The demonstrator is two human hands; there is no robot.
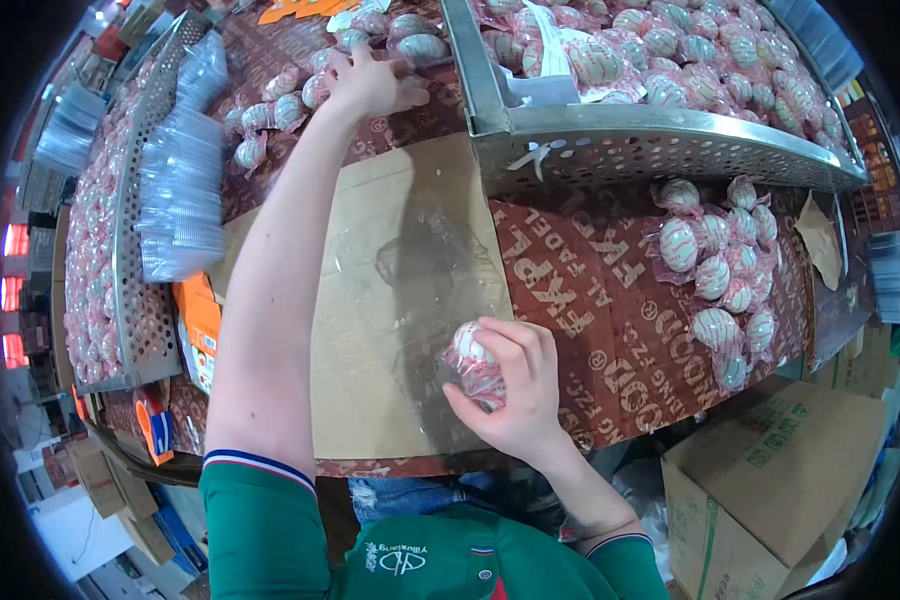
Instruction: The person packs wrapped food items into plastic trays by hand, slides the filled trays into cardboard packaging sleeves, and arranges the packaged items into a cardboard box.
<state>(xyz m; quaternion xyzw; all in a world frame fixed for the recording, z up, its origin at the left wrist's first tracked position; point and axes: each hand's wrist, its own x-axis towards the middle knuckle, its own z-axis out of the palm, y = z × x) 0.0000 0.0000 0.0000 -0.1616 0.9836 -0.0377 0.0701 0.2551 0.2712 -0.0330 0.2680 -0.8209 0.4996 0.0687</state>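
My right hand (pixel 515 390) is over the front of a cardboard sheet (pixel 370 400), its thumb and fingers closed around a white ball with red markings in clear film (pixel 477 365). My left hand (pixel 375 85) reaches to the back of the table with its fingers spread, over a loose group of wrapped balls (pixel 290 110). Whether its fingertips touch one of them I cannot tell. A see-through plastic container (pixel 390 262) lies on the cardboard between my hands, partly in shadow, its outline faint.
A perforated metal tray (pixel 670 125) full of wrapped balls stands at the back right; another perforated tray (pixel 135 310) is at the left. Stacked clear containers (pixel 182 190) stand beside it. More wrapped balls (pixel 715 255) lie on the right. A box cutter (pixel 155 430) lies front left; a carton (pixel 770 480) is below right.
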